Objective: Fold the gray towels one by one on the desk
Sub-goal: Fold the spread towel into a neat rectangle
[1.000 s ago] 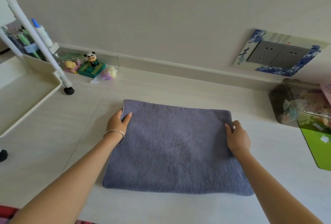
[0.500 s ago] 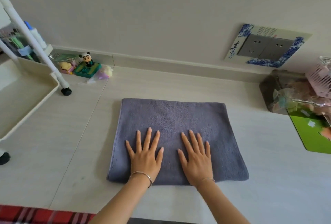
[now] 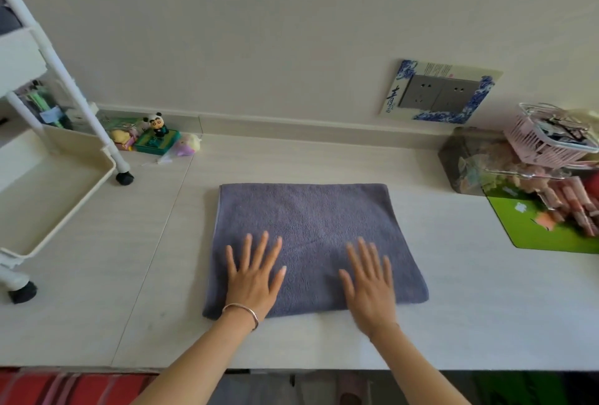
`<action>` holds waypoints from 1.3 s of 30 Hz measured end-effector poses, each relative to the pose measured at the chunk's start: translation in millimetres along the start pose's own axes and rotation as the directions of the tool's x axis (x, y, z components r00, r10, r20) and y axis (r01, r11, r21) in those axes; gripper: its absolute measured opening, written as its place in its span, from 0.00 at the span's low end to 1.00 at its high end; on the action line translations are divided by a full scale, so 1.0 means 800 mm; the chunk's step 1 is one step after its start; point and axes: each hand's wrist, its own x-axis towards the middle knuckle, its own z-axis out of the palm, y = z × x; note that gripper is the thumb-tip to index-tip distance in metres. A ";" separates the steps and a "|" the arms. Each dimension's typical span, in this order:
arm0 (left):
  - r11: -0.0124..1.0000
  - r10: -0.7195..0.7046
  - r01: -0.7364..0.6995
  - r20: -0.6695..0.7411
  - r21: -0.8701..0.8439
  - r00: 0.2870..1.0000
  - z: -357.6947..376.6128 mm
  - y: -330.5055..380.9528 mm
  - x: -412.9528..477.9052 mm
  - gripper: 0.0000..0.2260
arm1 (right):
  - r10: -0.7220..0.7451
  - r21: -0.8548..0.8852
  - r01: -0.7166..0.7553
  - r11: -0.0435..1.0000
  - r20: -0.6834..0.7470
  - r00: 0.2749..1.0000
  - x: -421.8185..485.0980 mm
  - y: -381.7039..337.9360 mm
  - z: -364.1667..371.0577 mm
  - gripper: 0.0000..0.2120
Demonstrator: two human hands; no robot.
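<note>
Pressing gray towel (image 3: 311, 236) | left hand (image 3: 254, 278) flat, fingers spread | right hand (image 3: 369, 284) likewise

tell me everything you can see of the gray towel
The gray towel is a soft, terry-looking cloth of bluish gray, lying flat as a rough rectangle on the pale desk, its far edge parallel to the wall. A hem runs down its left side. The left hand and right hand press flat on its near half, fingers spread. Nothing else touches it.
</note>
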 end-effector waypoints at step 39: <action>0.821 0.541 -0.556 0.135 0.131 0.830 -0.021 -0.018 -0.029 0.25 | 0.084 0.015 -0.091 0.996 0.253 0.964 -0.015 0.022 -0.025 0.33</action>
